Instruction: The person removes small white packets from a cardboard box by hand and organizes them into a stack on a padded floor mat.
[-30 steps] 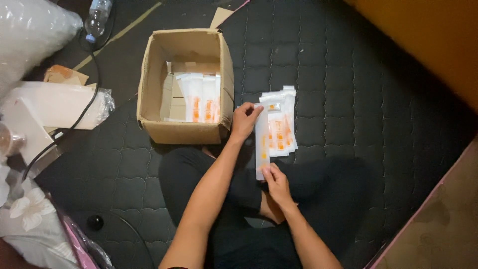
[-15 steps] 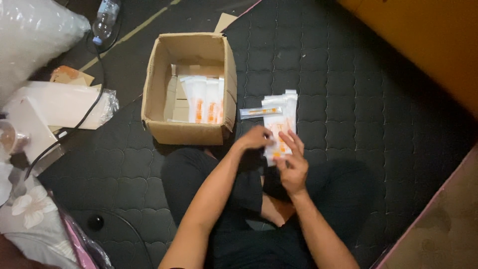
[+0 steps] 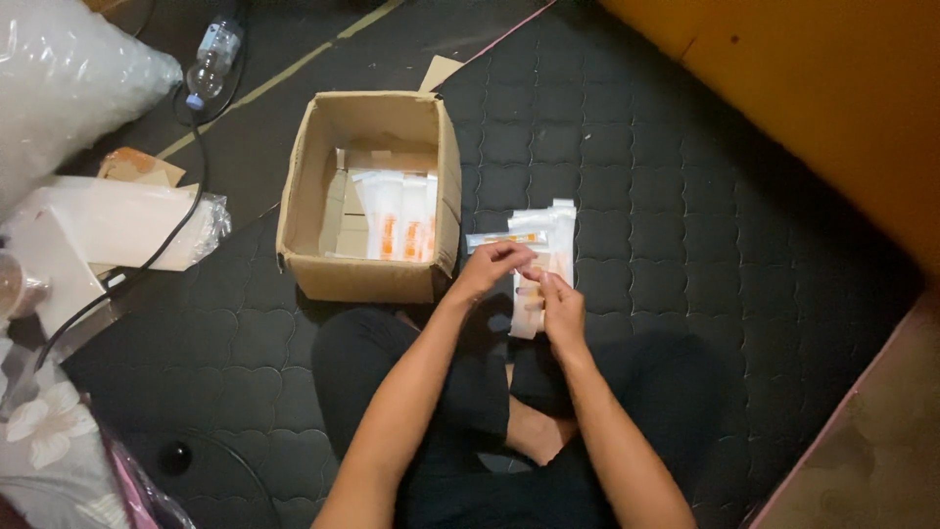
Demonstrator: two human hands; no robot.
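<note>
Black quilted mat (image 3: 685,196) under me, open cardboard box (image 3: 367,196) ahead with more white-orange packets (image 3: 397,216) inside. Just right of the box, a stack of white sachets (image 3: 550,245) (orange print) in front of my knees, long axis running away from me, near end between my hands. My left hand (image 3: 494,266) pinches its left edge; my right hand (image 3: 560,313) grips the near end from below.

Packets (image 3: 397,211) in the box (image 3: 299,211) — sachet stack (image 3: 550,230) just right.
</note>
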